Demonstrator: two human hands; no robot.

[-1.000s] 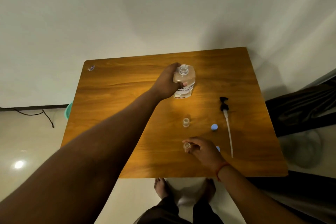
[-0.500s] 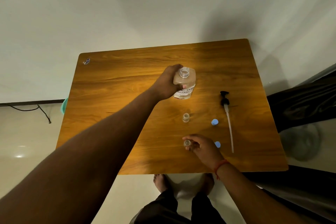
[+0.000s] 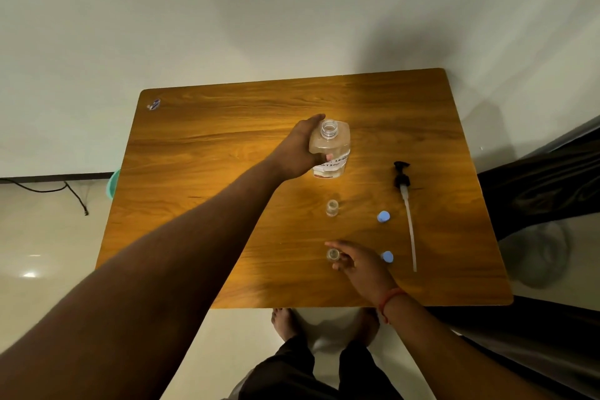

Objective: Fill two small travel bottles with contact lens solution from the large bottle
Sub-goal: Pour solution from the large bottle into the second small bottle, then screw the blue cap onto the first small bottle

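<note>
The large clear bottle point(image 3: 334, 153), uncapped with a white label, stands upright near the middle of the wooden table point(image 3: 201, 153). My left hand point(image 3: 298, 153) is wrapped around its left side. One small travel bottle point(image 3: 332, 207), open, stands alone below it. A second small bottle point(image 3: 332, 254) stands nearer the front edge, pinched between the fingers of my right hand point(image 3: 360, 265).
A black pump head with a long white tube point(image 3: 406, 204) lies at the right. Two blue caps point(image 3: 383, 216) point(image 3: 387, 257) lie beside the small bottles. A small wrapper point(image 3: 154, 104) sits at the far left corner. A black cloth point(image 3: 539, 178) lies to the right of the table.
The view has shifted a little. Both hands keep their holds; the large bottle and the small bottles stay in place on the table.
</note>
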